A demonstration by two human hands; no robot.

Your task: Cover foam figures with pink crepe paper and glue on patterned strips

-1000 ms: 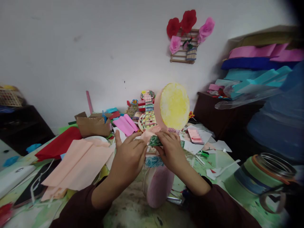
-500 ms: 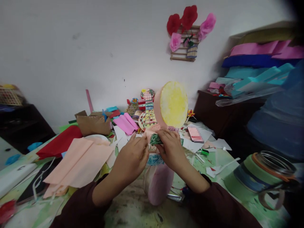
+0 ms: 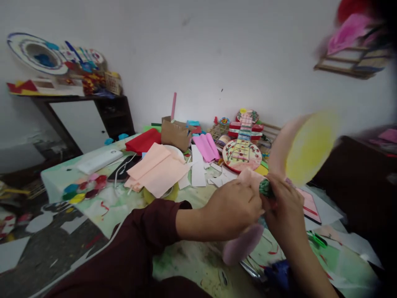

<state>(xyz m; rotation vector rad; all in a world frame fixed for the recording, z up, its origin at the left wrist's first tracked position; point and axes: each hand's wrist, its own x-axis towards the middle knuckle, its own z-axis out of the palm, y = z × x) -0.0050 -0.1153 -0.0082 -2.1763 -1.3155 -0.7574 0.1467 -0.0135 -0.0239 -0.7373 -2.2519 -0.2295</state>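
A paper craft with a large yellow-faced round drum shape at its upper end is held in front of me. Its purple-pink round end shows below my wrist. Around its middle, a green patterned band is visible between my hands. My right hand is closed around that middle part. Fingers curled, my left hand grips the craft's other side, by a piece of pale pink paper; its fingertips are partly hidden. The yellow end is blurred.
Peach crepe paper, a cardboard box and white paper strips lie on the table. A similar decorated round craft stands behind. Green-handled scissors and a phone are at right. Paint pots sit left.
My view has swung left, so the shelf and floor at left now show. The craft has tilted, its yellow end going right. My left hand has curled tighter and turned over the craft.
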